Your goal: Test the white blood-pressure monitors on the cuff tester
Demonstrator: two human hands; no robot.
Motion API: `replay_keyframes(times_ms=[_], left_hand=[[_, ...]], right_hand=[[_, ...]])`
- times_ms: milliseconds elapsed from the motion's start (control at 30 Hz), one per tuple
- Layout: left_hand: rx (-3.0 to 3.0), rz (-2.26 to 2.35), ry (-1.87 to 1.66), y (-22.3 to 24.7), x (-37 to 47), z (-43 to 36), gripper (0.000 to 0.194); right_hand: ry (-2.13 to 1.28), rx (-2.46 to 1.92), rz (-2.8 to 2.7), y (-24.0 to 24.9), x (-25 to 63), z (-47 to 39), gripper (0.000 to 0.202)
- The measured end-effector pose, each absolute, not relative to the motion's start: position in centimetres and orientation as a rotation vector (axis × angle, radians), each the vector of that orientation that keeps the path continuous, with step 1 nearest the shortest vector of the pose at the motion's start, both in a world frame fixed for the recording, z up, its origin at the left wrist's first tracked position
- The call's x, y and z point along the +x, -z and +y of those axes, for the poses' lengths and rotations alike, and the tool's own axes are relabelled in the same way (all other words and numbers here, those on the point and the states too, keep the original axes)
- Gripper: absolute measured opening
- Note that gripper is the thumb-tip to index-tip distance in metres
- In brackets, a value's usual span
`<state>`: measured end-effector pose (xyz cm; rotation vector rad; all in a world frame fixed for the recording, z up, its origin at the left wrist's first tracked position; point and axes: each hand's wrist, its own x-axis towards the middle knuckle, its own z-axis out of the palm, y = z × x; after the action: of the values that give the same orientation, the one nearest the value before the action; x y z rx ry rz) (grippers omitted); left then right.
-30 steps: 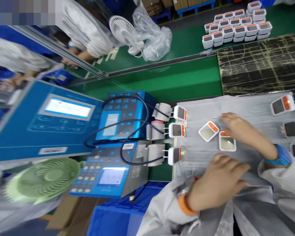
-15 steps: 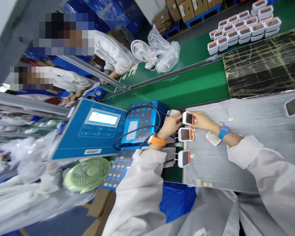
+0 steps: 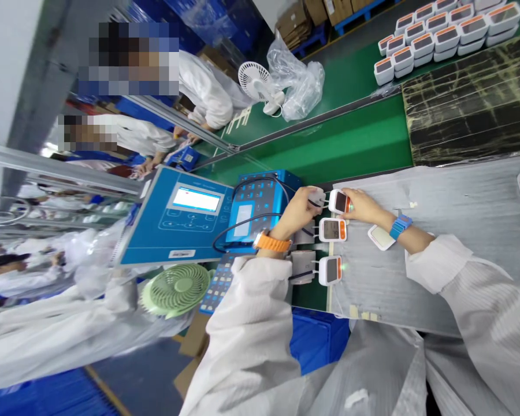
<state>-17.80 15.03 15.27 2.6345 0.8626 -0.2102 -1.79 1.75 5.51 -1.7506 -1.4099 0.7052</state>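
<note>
Since the earlier frame, the left hand (image 3: 297, 214) has moved off the edge of the top monitor and onto the pale block (image 3: 318, 196) to its left. From my remote station I read the following positions.

Left hand: fingers curled around the pale block. Right hand (image 3: 364, 205): grasping the orange-marked end of the top monitor (image 3: 338, 201), thumb and fingers at that end.

The top monitor sits at the far left corner of the grey mat (image 3: 463, 202). White prongs span the narrow gap between it and the pale block. Immediately nearer, the middle monitor (image 3: 333, 230) leaves little clearance below the right thumb; the bottom monitor (image 3: 330, 270) stands farther off, near the mat's left edge.

Beneath the right wrist, the loose monitor (image 3: 380, 237) is partly hidden. The widest stretch of mat runs right from there. A dark rail bounds the far edge; a blue bin (image 3: 320, 338) sits below the near-left corner.
</note>
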Motion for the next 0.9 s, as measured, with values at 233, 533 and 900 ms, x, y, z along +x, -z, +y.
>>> replay_keyframes(times_ms=[233,533,900], left_hand=[[2.596,0.66,0.433,-14.6,-22.1,12.3,0.031],[2.782,1.102,0.465,-13.2,-21.8,10.3,0.019],[2.805,1.193,0.519,-13.4,-21.1,9.4,0.027]], right_hand=[[-0.815,-1.771,-1.316,-6.9,-1.6,1.1,0.066],[-0.852,-1.836,-1.479,-8.8,-2.9,-2.4,0.048],[-0.726,-1.703,-1.475,-7.8,-8.3,-2.0,0.052]])
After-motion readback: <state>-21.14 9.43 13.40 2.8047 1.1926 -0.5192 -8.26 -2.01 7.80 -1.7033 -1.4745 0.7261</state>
